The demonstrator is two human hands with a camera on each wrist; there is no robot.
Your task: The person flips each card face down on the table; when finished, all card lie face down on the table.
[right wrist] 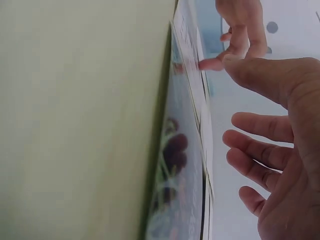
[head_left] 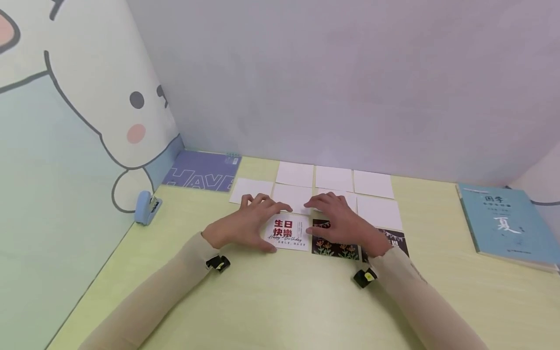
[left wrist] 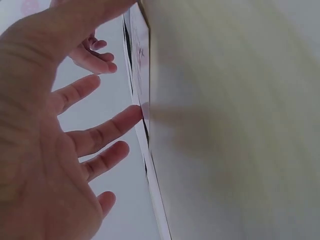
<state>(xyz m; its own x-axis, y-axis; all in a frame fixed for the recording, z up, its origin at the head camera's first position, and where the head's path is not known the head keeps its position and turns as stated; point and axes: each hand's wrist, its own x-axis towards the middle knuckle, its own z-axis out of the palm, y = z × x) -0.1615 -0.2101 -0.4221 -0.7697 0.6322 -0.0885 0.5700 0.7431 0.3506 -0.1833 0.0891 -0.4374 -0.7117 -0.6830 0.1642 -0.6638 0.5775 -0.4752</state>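
Note:
A white card (head_left: 288, 237) with red Chinese characters and "Happy Birthday" lies on the table in the head view. Over its left side is my left hand (head_left: 247, 222), fingers spread, thumb by the lower left corner and index finger by the top edge. In the left wrist view, one fingertip (left wrist: 134, 112) meets the card's edge. My right hand (head_left: 343, 221) hovers above a black card (head_left: 325, 249) with orange flowers, hiding part of it. Its fingers (right wrist: 252, 145) are loosely bent and hold nothing in the right wrist view. Another black card (head_left: 397, 238) is partly covered by the right wrist.
Blank white cards (head_left: 334, 178) lie in rows behind the hands. At the back left is a purple notebook (head_left: 201, 170), with a blue stapler (head_left: 146, 208) near the left wall. A blue book (head_left: 509, 223) lies on the right. A pale wall closes the table's back.

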